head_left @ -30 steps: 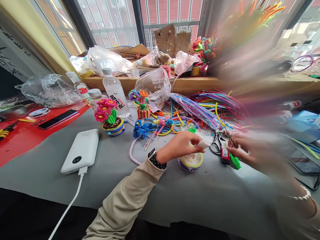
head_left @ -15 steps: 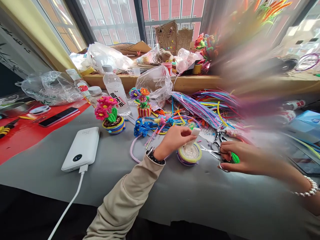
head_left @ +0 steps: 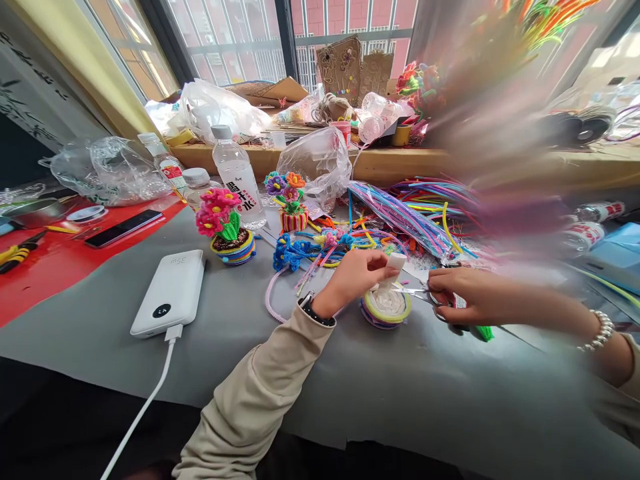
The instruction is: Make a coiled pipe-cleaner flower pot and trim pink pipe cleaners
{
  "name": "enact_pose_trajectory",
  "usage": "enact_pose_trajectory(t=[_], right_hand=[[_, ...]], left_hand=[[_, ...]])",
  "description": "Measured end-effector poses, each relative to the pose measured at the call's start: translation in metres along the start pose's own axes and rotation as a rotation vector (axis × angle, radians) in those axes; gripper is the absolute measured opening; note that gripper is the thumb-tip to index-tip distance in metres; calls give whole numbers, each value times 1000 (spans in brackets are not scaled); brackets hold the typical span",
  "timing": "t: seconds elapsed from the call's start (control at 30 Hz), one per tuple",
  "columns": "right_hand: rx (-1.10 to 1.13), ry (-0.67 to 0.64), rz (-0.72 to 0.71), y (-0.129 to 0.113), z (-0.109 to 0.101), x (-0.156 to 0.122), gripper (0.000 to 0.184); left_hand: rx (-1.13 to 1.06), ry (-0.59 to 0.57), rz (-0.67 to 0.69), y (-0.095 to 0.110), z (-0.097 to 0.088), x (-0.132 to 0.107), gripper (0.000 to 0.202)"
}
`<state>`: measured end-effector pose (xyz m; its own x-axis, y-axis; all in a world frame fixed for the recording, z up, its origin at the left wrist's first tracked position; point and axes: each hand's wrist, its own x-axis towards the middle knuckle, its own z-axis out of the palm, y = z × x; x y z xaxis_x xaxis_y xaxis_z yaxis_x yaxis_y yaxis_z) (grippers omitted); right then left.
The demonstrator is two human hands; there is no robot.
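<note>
Round yellow-rimmed pot (head_left: 385, 321), white-filled
At its ten o'clock, my left hand (head_left: 356, 279) pinches a white strip (head_left: 397, 261); at three, my right hand (head_left: 473, 295) grips scissors (head_left: 416, 291).

At four o'clock we see shiny metal scissors (head_left: 414, 291) by a fuzzy-walled pot (head_left: 381, 321); at eight, a smooth plastic power bank (head_left: 173, 290); at twelve, a crinkled, clear plastic bag (head_left: 317, 161).

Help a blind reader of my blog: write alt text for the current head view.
The left hand pinches a white strip above a yellow-rimmed pot while the right hand holds scissors close to the strip. On the gray table are potted pink flowers, potted mixed-color flowers and a white power bank.
</note>
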<state>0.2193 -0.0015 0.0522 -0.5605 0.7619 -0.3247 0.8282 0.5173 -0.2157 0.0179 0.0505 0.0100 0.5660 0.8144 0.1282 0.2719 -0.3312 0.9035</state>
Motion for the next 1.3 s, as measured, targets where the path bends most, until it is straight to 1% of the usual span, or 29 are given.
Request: enact_pose_trajectory(t=[0.07,0.17,0.33,0.43,0.5,0.6,0.73,0.87,0.97,1.1,1.3], right_hand=[[-1,13,-2,0,2,-4,15],[-50,9,19,2,8,-10,17],[-94,46,77,3,15,-18,33],[-104,82,89,4,18,-22,41],[-88,79,95,3,18,-24,46],[-59,27,101,1,14,-22,52],[-95,-114,123,-7,5,-13,60],[-156,-213,172,-14,-1,-4,61],[-150,-248,194,-16,-1,0,59],[-114,-260,207,-18,-3,3,56],[-118,-315,251,-24,-8,9,52]], left_hand=[[-33,-29,-7,2,-1,0,25],[-65,-66,2,4,-2,0,25],[-107,-131,31,9,-2,-2,23],[-141,-135,32,8,-2,-2,24],[-162,-128,23,7,-1,-2,24],[-179,-136,14,6,-1,-1,25],[-152,-145,2,8,-2,-2,26],[-146,-149,4,13,-2,-4,25],[-143,-152,-13,13,-2,-5,26],[-149,-166,11,10,-1,-4,30],[-185,-173,0,9,-2,-3,25]])
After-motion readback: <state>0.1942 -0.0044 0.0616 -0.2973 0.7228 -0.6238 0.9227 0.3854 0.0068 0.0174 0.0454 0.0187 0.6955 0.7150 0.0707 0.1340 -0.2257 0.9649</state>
